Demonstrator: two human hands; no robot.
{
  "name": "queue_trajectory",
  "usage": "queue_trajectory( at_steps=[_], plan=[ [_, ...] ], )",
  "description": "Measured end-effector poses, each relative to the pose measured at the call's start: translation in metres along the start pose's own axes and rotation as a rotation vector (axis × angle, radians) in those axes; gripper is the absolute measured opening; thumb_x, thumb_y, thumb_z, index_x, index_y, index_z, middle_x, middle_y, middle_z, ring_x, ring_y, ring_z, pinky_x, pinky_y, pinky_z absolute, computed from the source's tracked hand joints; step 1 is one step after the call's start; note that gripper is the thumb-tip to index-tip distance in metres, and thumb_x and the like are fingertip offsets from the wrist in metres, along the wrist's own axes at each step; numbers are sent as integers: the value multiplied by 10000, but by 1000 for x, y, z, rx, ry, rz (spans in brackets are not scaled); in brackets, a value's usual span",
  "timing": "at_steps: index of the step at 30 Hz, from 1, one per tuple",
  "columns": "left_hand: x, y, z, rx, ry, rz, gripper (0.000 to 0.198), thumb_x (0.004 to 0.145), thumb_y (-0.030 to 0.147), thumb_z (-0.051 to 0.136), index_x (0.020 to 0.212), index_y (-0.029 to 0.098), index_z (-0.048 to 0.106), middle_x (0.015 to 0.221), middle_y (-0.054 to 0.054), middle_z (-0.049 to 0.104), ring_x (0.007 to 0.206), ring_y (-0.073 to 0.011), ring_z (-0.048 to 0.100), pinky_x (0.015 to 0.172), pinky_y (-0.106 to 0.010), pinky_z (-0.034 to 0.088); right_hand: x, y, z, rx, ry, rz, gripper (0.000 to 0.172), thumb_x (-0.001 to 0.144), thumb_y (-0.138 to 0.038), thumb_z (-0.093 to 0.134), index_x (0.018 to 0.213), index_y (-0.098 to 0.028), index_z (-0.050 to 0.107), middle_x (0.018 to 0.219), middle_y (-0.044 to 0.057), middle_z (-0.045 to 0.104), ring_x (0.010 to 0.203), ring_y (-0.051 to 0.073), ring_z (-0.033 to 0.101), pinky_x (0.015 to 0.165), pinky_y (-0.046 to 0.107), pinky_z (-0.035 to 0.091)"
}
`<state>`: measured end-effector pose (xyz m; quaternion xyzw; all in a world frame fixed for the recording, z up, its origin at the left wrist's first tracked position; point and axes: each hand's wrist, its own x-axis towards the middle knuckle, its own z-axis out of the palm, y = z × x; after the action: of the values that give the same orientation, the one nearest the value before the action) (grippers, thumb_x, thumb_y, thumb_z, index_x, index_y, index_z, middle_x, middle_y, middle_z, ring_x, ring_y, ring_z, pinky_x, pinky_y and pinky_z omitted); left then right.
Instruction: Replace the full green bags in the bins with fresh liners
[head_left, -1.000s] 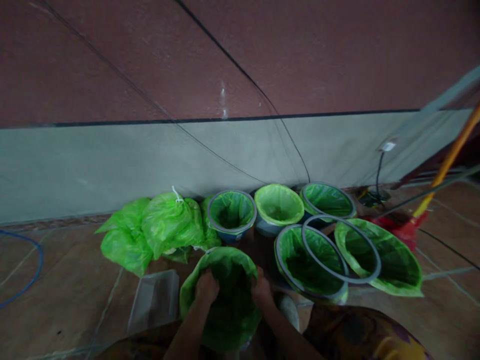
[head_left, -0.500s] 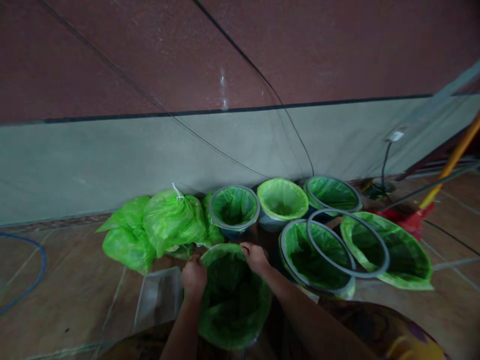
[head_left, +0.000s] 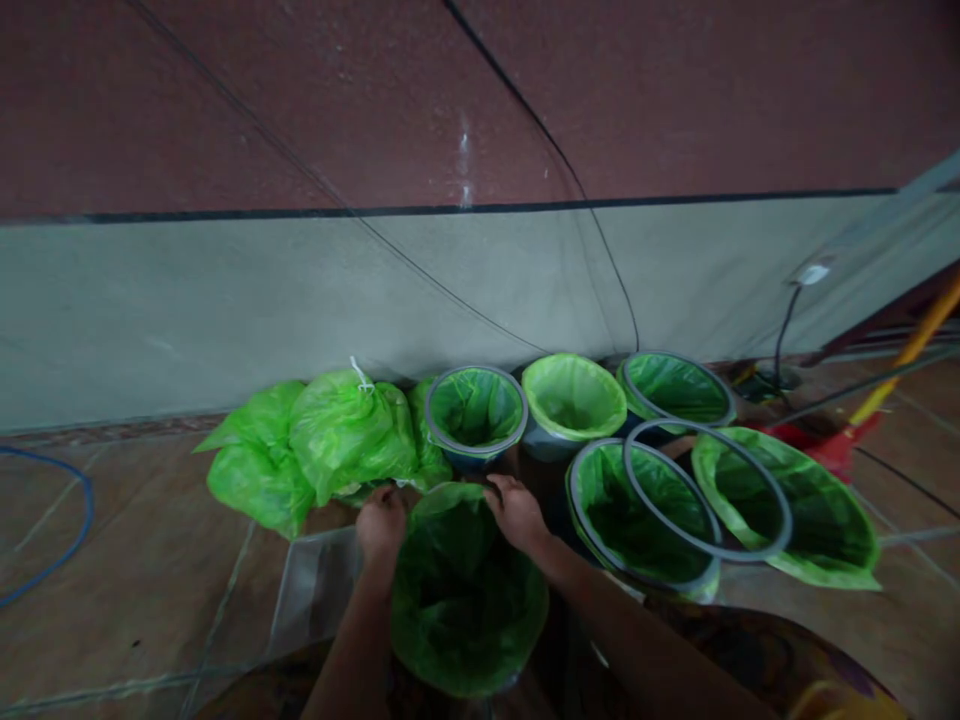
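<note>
A green plastic bin liner [head_left: 424, 650] is spread open in front of me, its mouth facing up and its inside dark. The bin beneath it is mostly hidden. At the far left of its rim, my left hand [head_left: 381, 520] is closed on the liner's edge. My right hand [head_left: 517, 512] grips the far right edge, fingers bent over the rim. Just beyond stands a bin with a grey ring [head_left: 476, 455] around its green liner. A lined bin [head_left: 574, 395] without a ring is beside that one.
Tied green bags [head_left: 349, 430] lie against the wall at left, near a clear plastic tray [head_left: 311, 590]. Several lined bins [head_left: 637, 510] stand to the right, with a loose grey ring [head_left: 784, 520] across them. A red dustpan-like object [head_left: 825, 450], cables and a blue hose [head_left: 88, 500] are nearby.
Both hands stay at the liner's far rim, and its mouth looks slightly wider. My right fingers have shifted a little along the edge. The view has turned slightly left.
</note>
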<state>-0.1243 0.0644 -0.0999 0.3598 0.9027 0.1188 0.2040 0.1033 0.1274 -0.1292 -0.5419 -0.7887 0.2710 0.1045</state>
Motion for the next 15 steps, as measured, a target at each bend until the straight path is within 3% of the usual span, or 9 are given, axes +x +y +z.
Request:
queue_trajectory(
  at_steps=[3,6,10,15],
  plan=[
    [0,17,9,-14,-52,236,372,957,269,442,1255,209,657,1272,-97,700,1147,-219,652,977,-301,467,18,-15,-3,80,26,-110,352,1000,-301,402,1183,-191,681,1221,91,694,1160,209,599,1026,304,402],
    [1,25,24,69,-202,411,398,962,269,445,1319,203,609,1307,-102,680,1189,-210,628,1026,-302,434,33,-25,-1,89,-86,-155,294,977,-283,460,1092,-223,724,1139,65,729,1099,208,624,989,295,417],
    [4,18,40,135,-323,455,405,930,200,482,1315,220,605,1267,-82,706,1178,-195,634,1042,-290,415,39,-19,10,44,-267,-146,200,893,-186,575,1006,-232,734,1025,39,756,992,201,667,887,265,443],
    [5,8,37,182,-355,460,436,881,112,483,1295,174,607,1257,-116,701,1200,-211,619,1046,-292,402,37,-3,19,-35,-243,-80,154,841,-162,635,955,-202,732,953,63,760,901,227,694,776,261,452]
  ],
)
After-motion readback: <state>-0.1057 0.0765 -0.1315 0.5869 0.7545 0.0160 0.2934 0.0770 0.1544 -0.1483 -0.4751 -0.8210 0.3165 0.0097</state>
